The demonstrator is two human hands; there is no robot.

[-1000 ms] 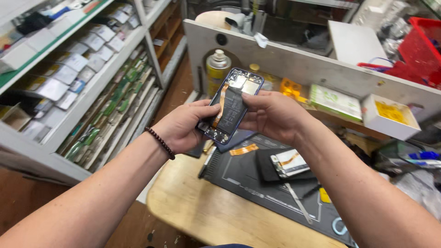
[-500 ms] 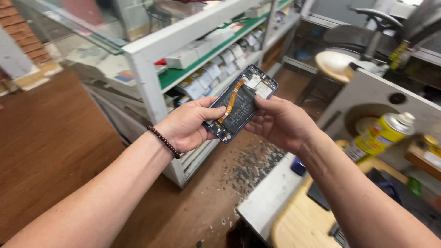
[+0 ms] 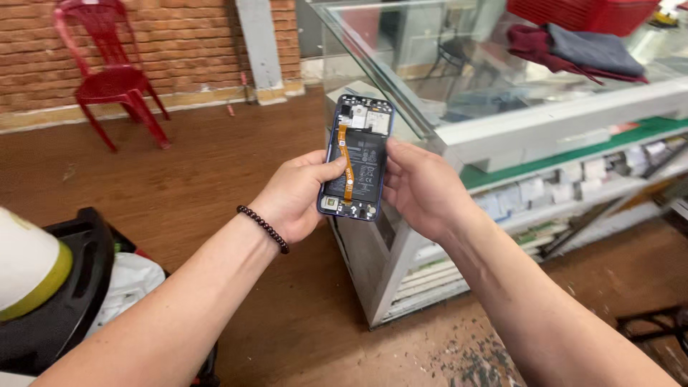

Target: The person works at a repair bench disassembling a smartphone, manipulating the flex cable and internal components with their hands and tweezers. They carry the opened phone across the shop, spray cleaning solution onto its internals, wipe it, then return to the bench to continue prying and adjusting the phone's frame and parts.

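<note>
An opened smartphone point(image 3: 356, 158) with a blue frame is held upright in front of me, back cover off, showing a black battery, an orange flex cable and a circuit board at the top. My left hand point(image 3: 295, 196) grips its left edge, thumb resting on the orange cable; a dark bead bracelet point(image 3: 263, 228) circles that wrist. My right hand point(image 3: 421, 188) grips the right edge, thumb pressed on the battery. Both hands hold the phone over a brown floor, in front of a glass display counter point(image 3: 459, 136).
The glass counter has shelves of small boxed parts point(image 3: 573, 179) and folded cloth point(image 3: 573, 46) on top. A red plastic chair point(image 3: 115, 79) stands by a brick wall at the far left. A black bin with a white bag point(image 3: 86, 287) sits at lower left.
My view has swung left, away from the workbench and spray can toward the floor, chair and glass counter. Both hands keep hold of the phone, now more upright.
</note>
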